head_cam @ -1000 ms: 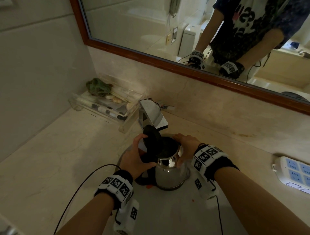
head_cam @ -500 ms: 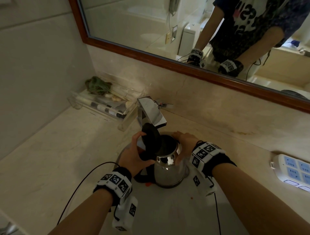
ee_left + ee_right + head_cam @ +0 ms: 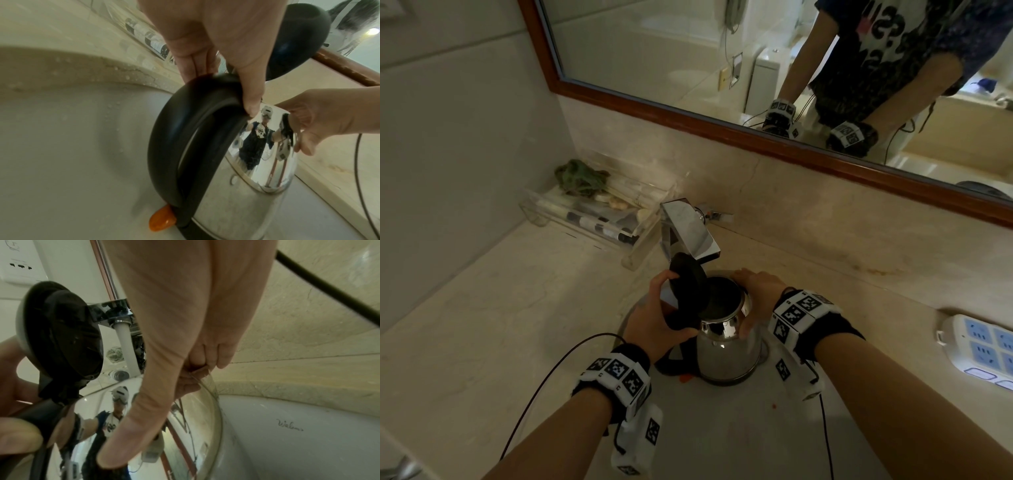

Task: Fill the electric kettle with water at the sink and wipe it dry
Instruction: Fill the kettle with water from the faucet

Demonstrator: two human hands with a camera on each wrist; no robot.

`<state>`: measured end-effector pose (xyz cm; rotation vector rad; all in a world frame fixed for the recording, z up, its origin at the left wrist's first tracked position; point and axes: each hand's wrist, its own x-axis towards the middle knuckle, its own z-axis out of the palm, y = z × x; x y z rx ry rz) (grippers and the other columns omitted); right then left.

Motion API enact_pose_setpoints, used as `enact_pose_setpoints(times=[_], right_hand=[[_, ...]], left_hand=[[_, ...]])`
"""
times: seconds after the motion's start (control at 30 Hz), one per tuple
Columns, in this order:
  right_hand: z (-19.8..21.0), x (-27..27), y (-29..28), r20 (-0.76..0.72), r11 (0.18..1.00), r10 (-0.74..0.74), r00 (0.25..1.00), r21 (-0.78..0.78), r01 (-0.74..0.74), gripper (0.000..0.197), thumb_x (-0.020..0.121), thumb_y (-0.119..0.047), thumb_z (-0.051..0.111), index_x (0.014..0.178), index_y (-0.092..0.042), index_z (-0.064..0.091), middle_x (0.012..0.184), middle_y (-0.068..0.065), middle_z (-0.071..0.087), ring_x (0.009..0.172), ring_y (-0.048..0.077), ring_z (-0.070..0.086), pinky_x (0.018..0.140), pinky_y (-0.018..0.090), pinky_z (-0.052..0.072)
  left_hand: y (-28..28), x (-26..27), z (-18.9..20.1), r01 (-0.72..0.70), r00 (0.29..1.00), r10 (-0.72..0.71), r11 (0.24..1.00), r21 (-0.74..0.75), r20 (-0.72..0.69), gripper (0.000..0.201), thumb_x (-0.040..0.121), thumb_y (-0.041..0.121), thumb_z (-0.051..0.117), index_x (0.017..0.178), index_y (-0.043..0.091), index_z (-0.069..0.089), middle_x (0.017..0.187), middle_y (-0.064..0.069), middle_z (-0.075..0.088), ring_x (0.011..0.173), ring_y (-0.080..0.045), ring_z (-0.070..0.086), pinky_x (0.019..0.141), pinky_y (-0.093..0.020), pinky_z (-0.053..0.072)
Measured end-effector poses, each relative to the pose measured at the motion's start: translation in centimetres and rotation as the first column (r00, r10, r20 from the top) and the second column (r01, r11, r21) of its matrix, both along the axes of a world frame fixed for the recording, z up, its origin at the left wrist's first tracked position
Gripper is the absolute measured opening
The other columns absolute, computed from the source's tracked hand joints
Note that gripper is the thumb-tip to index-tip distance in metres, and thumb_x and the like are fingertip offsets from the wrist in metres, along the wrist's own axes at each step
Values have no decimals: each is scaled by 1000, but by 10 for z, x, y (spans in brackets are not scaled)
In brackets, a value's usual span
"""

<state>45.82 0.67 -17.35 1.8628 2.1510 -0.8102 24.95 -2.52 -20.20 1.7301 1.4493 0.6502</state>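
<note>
The steel electric kettle (image 3: 726,353) stands in the white sink (image 3: 722,431) right under the chrome tap (image 3: 688,233). Its black lid (image 3: 686,277) is tipped open to the left. My left hand (image 3: 654,318) grips the black handle (image 3: 174,146), thumb on top. My right hand (image 3: 760,287) holds the kettle's upper body, thumb down the near side and fingers over the far rim. In the right wrist view a white stream of water (image 3: 126,350) runs from the tap (image 3: 111,311) down behind the kettle's rim (image 3: 195,426). An orange switch (image 3: 162,220) sits at the handle's foot.
A clear tray (image 3: 592,219) of toiletries and a green cloth (image 3: 578,178) sit at the back left of the marble counter. A white power strip (image 3: 983,346) lies at the right. A black cable (image 3: 544,387) trails over the counter's left side. The mirror (image 3: 654,51) hangs above.
Both hands keep the same hold and the kettle stays under the tap; only the view has shifted slightly.
</note>
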Motion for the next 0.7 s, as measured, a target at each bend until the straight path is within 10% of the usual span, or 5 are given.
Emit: enact_pose_setpoints(times=[0.7], right_hand=[[0,2,0,-25,1000,-3,1000,4,3,103,48,-36,88,137,-27,39,130,2,52,119,28,51,101,43,44]], left_hand=[[0,0,-1,12,1000,-12,1000,4,-12,96,65,16,80,134,23,15,101,6,52,87,-8,51,59,-1,34]])
